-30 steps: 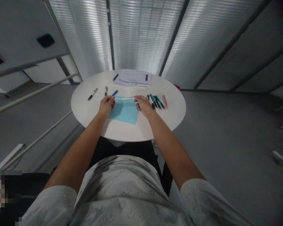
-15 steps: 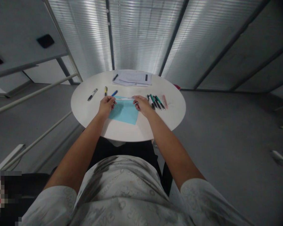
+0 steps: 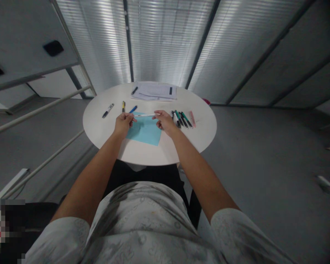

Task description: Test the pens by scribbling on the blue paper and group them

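Head view, white stick (image 3: 145, 115), illegible marking (image 3: 139, 116)

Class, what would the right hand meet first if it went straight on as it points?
Probably the slim white stick-shaped object held in the left hand; exact depth is unclear.

Pens (image 3: 186, 120), papers (image 3: 154, 91) on white table (image 3: 145, 156)

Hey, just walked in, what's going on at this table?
A person's left hand holds one end of a thin white stick; the right hand is at the other end. It's over light blue paper on a white table. Several pens lie together beside the right hand.
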Motion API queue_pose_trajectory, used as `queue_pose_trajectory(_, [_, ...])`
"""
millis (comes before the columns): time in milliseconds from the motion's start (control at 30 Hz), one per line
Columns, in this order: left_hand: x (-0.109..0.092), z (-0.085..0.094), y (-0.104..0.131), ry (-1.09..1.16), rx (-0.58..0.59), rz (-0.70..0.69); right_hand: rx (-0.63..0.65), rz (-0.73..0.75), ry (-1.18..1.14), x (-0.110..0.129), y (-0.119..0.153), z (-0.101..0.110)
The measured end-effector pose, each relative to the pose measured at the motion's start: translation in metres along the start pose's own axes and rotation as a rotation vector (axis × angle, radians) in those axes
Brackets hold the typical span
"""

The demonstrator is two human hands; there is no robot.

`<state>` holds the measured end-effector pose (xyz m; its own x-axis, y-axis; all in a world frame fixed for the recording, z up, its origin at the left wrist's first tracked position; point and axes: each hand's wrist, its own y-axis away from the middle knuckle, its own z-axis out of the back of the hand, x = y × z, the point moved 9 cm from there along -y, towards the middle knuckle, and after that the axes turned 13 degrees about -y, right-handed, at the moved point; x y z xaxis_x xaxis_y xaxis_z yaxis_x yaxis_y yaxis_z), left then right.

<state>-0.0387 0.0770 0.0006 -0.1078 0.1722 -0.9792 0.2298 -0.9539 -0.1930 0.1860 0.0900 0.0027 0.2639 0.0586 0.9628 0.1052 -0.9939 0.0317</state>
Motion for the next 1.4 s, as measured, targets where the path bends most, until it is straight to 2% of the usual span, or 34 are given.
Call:
queue_pose_trajectory(167, [0.001, 0.001, 0.0, 0.024, -0.009, 0.016, 0.008, 0.02, 0.048, -0.002, -0.001, -0.001])
queue_pose_trajectory(333, [-0.002, -0.003, 0.002, 0.015, 0.019, 0.002, 0.014, -0.021, 0.103, -0.007, -0.001, -0.001])
queue_pose_trajectory(467, [-0.003, -0.002, 0.002, 0.022, 0.023, -0.013, -0.014, 0.011, 0.05, -0.002, -0.001, 0.001])
queue_pose_trajectory(667, [-0.004, -0.003, 0.003, 0.006, 0.034, -0.013, 0.023, -0.027, 0.075, -0.005, 0.001, -0.003])
queue_pose_trajectory(1000, [-0.006, -0.004, 0.005, -0.002, 0.054, -0.011, 0.026, 0.056, 0.044, 0.003, 0.0, -0.004])
queue_pose_trajectory(1400, [-0.009, -0.009, 0.009, -0.04, 0.09, -0.032, -0.007, -0.013, -0.075, 0.003, 0.003, 0.0])
